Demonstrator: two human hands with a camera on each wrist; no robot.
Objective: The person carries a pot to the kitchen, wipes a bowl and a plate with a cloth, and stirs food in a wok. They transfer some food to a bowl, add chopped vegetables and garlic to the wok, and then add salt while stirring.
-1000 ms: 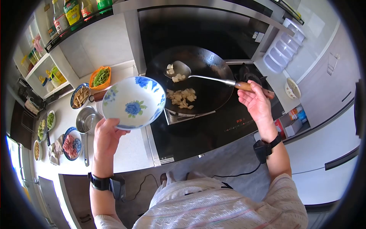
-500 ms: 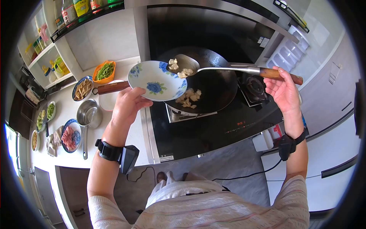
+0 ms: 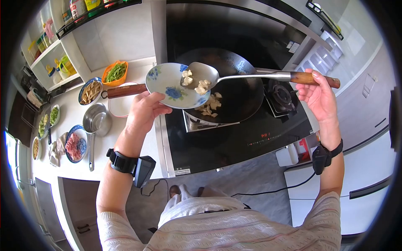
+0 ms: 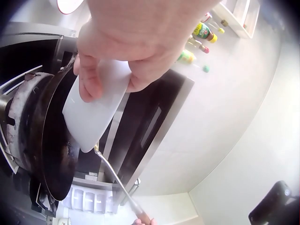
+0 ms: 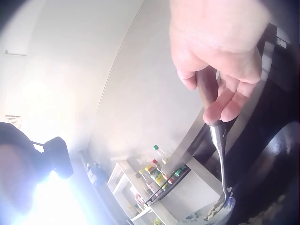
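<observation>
My left hand (image 3: 144, 111) grips the rim of a white shallow bowl (image 3: 157, 85) with blue flowers, thumb on one side and fingers on the other. The bowl is tilted beside and partly over the wok (image 3: 243, 96). A metal wok spatula (image 3: 211, 71) is held by its wooden end in my right hand (image 3: 321, 98). Its head lies over the bowl in the head view and carries pale cooked chunks (image 3: 202, 87). More such pieces (image 3: 211, 108) sit in the wok, partly hidden by the bowl. In the left wrist view the bowl's white underside (image 4: 93, 112) shows.
The wok's wooden handle (image 3: 130, 90) reaches left over the counter. There stand an orange basket of green vegetables (image 3: 115, 73), a steel saucepan (image 3: 97, 119), a bowl of raw meat (image 3: 75, 144) and several small dishes. A second burner (image 3: 280, 96) lies right of the wok.
My left hand has brought the bowl up and right, to the wok. My right hand has moved right, the spatula lifting clear of the wok, and its head is now over the bowl.
</observation>
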